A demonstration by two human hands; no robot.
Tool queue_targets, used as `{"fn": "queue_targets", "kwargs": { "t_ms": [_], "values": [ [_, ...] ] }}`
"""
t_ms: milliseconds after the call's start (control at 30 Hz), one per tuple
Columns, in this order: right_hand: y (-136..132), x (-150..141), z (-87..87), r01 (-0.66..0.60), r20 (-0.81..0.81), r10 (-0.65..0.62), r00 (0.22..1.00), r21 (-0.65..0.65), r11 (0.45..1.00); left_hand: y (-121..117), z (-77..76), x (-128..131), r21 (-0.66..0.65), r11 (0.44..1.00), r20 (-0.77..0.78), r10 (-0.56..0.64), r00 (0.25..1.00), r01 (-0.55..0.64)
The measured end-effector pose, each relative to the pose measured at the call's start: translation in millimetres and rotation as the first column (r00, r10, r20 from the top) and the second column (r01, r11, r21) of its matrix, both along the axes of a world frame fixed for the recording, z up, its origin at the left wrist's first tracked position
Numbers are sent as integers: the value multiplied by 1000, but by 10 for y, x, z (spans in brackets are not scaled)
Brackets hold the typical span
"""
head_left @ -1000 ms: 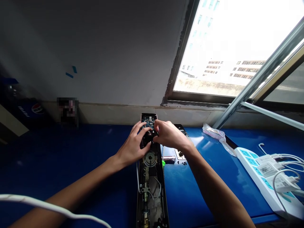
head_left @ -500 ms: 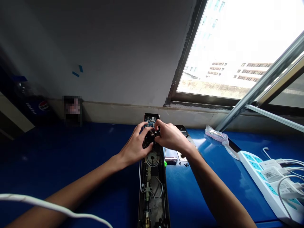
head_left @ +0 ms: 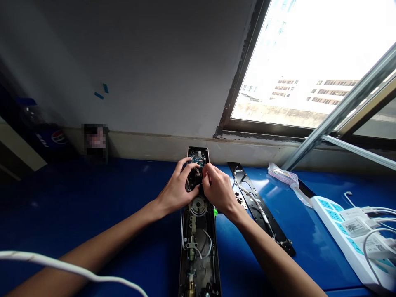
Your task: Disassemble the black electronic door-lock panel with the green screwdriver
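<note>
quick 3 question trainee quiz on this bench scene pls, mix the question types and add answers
1. True or false: the long black plate lies to the right of the open housing.

2. Choose one: the left hand and right hand are at which end of the housing?
A) nearest the camera wearer
B) nearest the wall

3. Short answer: what is plugged into the white power strip?

Key:
1. True
2. B
3. White adapters

The casing [head_left: 217, 255] is black, the tabletop [head_left: 123, 198] blue.
</note>
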State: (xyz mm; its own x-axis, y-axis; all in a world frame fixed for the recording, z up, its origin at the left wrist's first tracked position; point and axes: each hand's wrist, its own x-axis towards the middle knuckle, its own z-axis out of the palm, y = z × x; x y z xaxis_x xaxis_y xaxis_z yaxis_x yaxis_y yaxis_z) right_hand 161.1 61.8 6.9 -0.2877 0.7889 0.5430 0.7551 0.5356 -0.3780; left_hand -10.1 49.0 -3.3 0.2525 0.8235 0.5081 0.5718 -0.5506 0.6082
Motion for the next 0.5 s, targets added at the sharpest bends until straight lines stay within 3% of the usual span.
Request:
{"fn": "queue_targets", "kwargs": {
  "t_ms": [500],
  "values": [
    [84, 57, -76, -51, -47, 56, 997, 109, 993, 14, -11, 22, 9, 1000, 8, 13, 1000, -13]
  ]
}}
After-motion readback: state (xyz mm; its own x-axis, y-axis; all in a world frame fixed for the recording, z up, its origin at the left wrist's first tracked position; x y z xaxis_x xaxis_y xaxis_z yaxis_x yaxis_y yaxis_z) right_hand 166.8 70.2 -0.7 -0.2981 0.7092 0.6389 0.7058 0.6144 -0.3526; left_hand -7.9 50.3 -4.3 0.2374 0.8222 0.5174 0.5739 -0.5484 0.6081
